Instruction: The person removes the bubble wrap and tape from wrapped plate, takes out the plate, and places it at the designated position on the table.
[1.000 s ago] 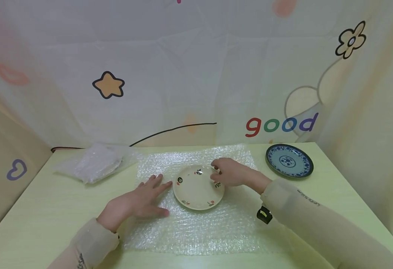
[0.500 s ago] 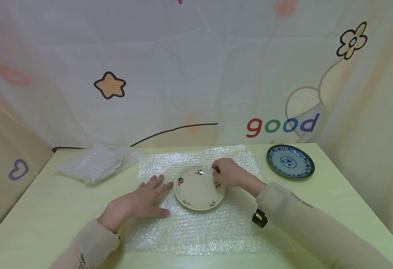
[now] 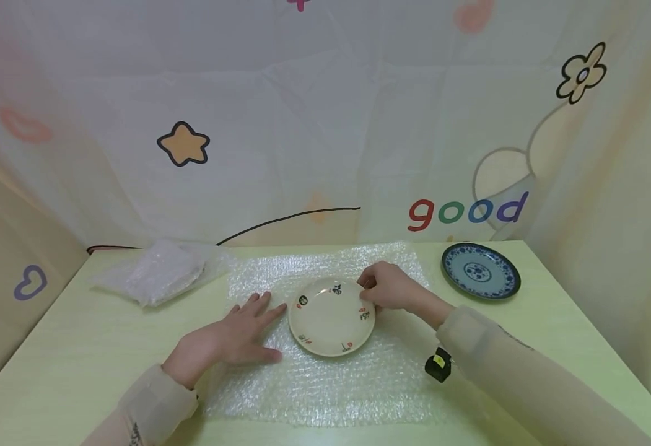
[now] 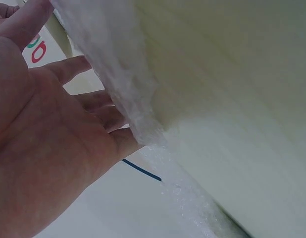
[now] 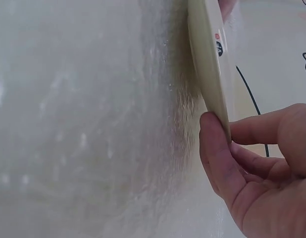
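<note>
A cream plate (image 3: 331, 319) with small dark and red motifs around its rim sits over a sheet of bubble wrap (image 3: 325, 393). My right hand (image 3: 394, 287) pinches the plate's far right rim, thumb on one face and fingers on the other. In the right wrist view that edge of the plate (image 5: 209, 64) stands a little off the wrap, between the fingertips. Fingers spread, my left hand (image 3: 227, 337) rests on the left part of the wrap, beside the plate. The left wrist view shows its palm (image 4: 59, 134) and the wrap's edge (image 4: 118, 64).
A blue-and-white patterned plate (image 3: 480, 271) with a dark rim lies at the back right of the pale table (image 3: 69, 347). A bundle in bubble wrap (image 3: 163, 272) lies at the back left. A printed curtain (image 3: 303, 142) hangs behind the table.
My right hand has shifted from over the cream plate's rim to pinching it. The plate has turned slightly and moved a little to the right. The left hand stays in place.
</note>
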The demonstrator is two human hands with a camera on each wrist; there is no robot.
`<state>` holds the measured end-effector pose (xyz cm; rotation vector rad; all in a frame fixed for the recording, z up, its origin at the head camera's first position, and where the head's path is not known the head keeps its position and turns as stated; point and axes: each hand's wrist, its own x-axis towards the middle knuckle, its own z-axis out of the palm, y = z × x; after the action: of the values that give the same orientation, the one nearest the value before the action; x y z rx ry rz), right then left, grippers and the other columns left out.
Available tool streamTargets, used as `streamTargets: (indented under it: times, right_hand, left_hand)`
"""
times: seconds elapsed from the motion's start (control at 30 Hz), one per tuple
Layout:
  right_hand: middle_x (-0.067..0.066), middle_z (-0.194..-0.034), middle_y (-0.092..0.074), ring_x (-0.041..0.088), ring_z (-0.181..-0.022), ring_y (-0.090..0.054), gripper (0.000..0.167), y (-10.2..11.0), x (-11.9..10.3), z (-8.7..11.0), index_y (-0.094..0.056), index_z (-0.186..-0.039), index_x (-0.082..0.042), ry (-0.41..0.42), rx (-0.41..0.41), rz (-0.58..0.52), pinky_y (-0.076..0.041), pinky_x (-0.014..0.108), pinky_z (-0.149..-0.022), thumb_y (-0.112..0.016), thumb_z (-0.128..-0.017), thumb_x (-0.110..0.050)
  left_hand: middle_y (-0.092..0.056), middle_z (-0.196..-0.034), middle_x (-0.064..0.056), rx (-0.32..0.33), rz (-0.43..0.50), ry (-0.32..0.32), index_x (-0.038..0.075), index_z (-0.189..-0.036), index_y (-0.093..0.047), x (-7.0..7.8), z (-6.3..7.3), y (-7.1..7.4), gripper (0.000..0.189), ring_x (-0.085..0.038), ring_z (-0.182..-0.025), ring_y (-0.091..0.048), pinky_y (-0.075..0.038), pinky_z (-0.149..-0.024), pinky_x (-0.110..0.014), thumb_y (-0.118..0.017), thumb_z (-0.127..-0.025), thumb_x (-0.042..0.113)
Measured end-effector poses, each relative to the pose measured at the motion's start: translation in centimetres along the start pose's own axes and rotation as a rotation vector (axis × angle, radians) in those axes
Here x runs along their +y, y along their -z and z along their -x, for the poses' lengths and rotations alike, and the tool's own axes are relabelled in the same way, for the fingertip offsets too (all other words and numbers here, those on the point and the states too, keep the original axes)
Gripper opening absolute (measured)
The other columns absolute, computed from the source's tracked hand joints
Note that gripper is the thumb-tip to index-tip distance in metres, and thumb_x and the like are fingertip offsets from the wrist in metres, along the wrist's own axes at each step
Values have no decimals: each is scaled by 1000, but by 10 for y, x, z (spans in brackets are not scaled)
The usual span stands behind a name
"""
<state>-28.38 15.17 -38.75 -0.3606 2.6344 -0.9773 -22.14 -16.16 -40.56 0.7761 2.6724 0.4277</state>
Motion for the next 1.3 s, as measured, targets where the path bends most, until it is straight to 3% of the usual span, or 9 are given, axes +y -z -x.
streamTargets:
  times: [0.2, 0.57, 1.1, 1.3]
  right_hand:
    - [14, -98, -65, 23, -81, -65, 27, 3, 6, 7, -63, -118, 10, -43, -15, -147, -62, 34, -69, -67, -95, -2]
    - [16, -98, -62, 24, -80, -66, 25, 12, 22, 19, -61, -117, 9, -61, 25, -256, -63, 37, -70, -64, -96, -4]
    - [20, -103, -58, 24, -84, -67, 32, 49, 58, 44, -54, -126, 14, -63, 157, -318, -62, 37, -73, -62, -100, -3]
    - [26, -113, -58, 25, -87, -67, 41, 63, 74, 54, -49, -133, 15, -114, 209, -288, -62, 34, -74, -63, -101, -7]
  left_hand:
    - [-8, -165, -32, -7, -9, -5, 5, -162, -29, -1, 1, -1, 86, -51, -152, -5, -12, -117, -69, -70, -97, 43]
    - [-6, -165, -32, -12, -9, -22, 6, -162, -27, -1, 2, -2, 86, -51, -152, -4, -12, -117, -69, -68, -98, 46]
    - [-4, -166, -31, -22, -3, -15, 7, -163, -25, -4, 2, -3, 87, -49, -152, -1, -10, -118, -68, -67, -99, 46]
    - [-4, -166, -31, -23, -5, -16, 6, -163, -24, -4, 3, -3, 87, -49, -152, -1, -10, -118, -68, -66, -99, 47]
